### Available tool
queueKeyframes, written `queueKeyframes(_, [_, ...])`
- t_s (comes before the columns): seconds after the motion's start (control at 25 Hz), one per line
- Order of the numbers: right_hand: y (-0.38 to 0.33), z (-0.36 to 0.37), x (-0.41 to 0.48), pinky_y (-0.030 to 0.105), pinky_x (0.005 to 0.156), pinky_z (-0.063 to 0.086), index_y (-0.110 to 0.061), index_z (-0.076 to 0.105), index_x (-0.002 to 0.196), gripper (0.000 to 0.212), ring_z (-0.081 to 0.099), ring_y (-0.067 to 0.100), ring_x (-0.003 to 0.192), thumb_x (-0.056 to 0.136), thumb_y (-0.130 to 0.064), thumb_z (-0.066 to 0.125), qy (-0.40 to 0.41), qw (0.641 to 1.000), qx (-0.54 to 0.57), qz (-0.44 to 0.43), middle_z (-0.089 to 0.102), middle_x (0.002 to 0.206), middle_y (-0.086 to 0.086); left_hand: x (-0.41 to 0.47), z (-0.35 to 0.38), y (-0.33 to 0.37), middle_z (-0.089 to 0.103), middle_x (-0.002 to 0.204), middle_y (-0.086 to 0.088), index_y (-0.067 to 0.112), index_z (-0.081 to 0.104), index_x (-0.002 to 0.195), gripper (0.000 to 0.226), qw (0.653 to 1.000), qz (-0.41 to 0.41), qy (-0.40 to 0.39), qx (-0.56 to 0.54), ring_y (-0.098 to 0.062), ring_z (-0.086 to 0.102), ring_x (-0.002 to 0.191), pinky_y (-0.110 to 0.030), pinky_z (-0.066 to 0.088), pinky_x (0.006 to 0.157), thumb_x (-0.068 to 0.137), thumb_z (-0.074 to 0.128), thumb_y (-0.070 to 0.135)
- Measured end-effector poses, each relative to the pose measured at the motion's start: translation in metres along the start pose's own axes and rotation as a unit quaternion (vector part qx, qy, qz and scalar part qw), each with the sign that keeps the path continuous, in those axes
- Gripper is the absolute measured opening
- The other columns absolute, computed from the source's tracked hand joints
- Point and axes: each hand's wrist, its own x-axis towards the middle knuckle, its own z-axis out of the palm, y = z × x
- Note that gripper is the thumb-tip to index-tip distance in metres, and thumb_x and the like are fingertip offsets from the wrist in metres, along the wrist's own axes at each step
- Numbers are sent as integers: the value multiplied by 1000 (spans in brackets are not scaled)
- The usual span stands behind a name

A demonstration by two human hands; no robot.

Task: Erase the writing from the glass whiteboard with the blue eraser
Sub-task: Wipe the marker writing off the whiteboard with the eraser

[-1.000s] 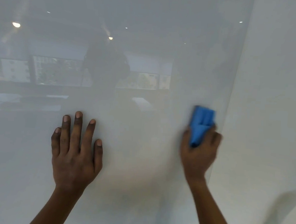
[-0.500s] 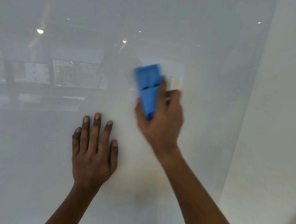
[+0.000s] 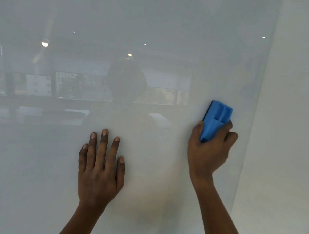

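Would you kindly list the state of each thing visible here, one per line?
Glass whiteboard: upright, no writing visible, reflecting windows and ceiling lights.
Blue eraser: gripped, tilted, near the board's right edge.
Right hand: closed around the eraser.
Left hand: open, fingers spread flat on the glass.

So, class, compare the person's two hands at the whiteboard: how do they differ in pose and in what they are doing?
The left hand lies flat and open, fingers spread, holding nothing; the right hand is curled shut around the blue eraser. The left sits lower and nearer the middle; the right is higher, near the right edge of the glass whiteboard. Both are bare and reach up to the board.
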Motion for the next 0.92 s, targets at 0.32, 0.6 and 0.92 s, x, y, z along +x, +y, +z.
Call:
queueKeyframes(0.32, [-16, -3, -73, 31, 63, 54, -2, 52, 145, 67, 57, 18, 77, 98, -48, 64, -116, 937, 9, -329, 59, 95, 10, 15, -19, 1, 49, 160, -25, 4, 59, 146, 51, 999, -7, -32, -24, -45, 44, 149, -58, 36, 120, 105, 52, 33])
queueKeyframes(0.6, [7, -16, 27, 47, 75, 56, -4, 43, 152, 76, 65, 43, 102, 93, -47, 66, -23, 999, 38, -6, 60, 123, 21, 101, -38, -50, 40, 166, -27, -3, 55, 149, 57, 999, -36, 13, -30, -48, 35, 156, -59, 26, 127, 105, 54, 33])
queueKeyframes(0.92, [-68, 30, 115, 40, 76, 50, -6, 40, 156, 75, 63, 41, 99, 96, -46, 60, 43, 997, 56, 25, 54, 120, 21, 106, -24, -56, 33, 172, -23, -2, 51, 155, 63, 999, -36, 18, -1, -44, 29, 160, -58, 23, 130, 109, 43, 41])
